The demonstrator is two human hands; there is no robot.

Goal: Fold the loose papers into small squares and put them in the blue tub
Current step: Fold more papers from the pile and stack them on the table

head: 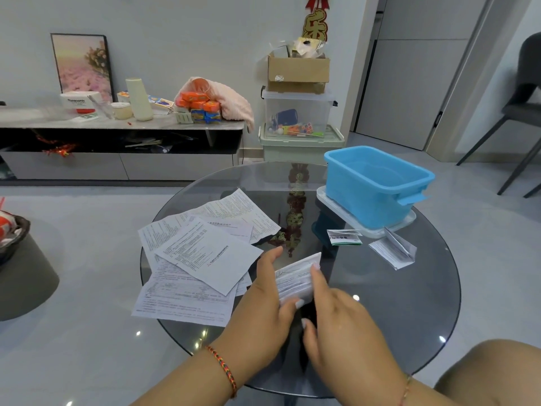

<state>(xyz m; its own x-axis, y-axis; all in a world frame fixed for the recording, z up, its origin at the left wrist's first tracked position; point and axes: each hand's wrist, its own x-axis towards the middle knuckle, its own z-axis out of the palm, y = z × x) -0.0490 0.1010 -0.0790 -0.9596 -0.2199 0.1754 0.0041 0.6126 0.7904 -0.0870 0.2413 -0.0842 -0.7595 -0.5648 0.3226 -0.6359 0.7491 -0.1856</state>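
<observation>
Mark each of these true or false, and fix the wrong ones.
1. Both hands hold a partly folded paper. True: left hand and right hand are on it.
2. The blue tub lies tipped on its side. False: it stands upright on a white lid.
3. The unfolded sheets lie left of the hands. True.
4. The glass table is square. False: it is round.
5. Two folded papers lie inside the tub. False: they lie on the table beside it.

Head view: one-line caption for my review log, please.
Both hands, left hand and right hand, fold a paper on the glass table near the blue tub.
</observation>
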